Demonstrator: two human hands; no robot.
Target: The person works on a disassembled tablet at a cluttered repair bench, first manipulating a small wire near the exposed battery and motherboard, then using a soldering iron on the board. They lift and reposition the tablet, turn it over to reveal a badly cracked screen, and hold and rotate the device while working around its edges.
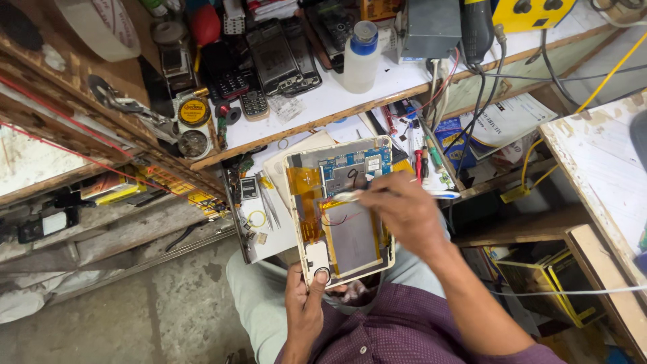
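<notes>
Opened tablet (344,209) gripped in left hand (304,307); right hand (404,205) pinches toothbrush (377,195) above.

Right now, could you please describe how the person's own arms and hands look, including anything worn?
Both hands, the left hand and right hand, are bare, with no gloves, rings or watch visible. The forearms are uncovered; short purple sleeves with a fine dotted pattern end near the elbows.

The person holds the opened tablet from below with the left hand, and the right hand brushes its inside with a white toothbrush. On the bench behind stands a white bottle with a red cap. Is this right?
Not quite: the head view shows the white bottle has a blue cap, not red. The rest holds: the left hand grips the opened tablet from below, and the right hand works a white toothbrush over its inside.
</notes>
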